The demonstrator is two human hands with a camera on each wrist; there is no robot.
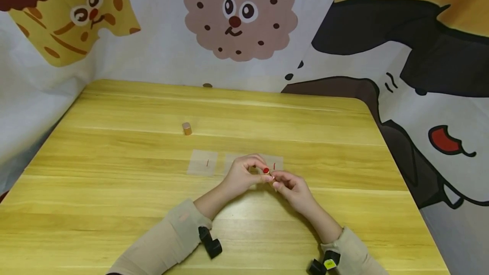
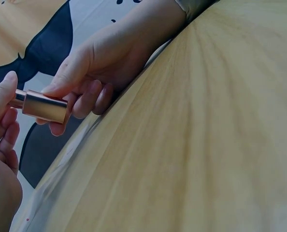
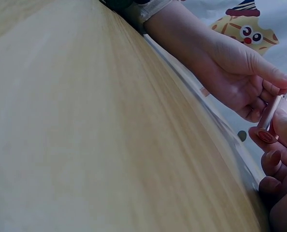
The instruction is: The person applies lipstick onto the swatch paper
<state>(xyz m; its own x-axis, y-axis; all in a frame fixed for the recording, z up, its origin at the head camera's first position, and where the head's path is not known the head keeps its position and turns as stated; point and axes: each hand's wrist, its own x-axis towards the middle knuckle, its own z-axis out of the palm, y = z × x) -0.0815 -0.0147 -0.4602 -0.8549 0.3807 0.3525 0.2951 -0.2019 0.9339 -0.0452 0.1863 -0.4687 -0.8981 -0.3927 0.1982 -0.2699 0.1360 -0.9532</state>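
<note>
Both hands meet over the table around a lipstick (image 1: 266, 171) in a shiny rose-gold tube, its red tip pointing up. My left hand (image 1: 243, 172) pinches the narrower upper part between thumb and fingers. The wider base (image 2: 46, 106) is held by my right hand (image 1: 296, 190), thumb against fingers. In the right wrist view the tube (image 3: 268, 116) is partly covered by fingers. A short rose-gold cap (image 1: 186, 129) stands apart on the table, farther back and to the left.
Behind the hands lies a pale sheet (image 1: 234, 160) with a short red stroke, partly covered by the left hand. To its left a smaller pale sheet (image 1: 198, 164) bears another red stroke. The wooden table (image 1: 114, 139) ends at a printed cloth (image 1: 153, 63).
</note>
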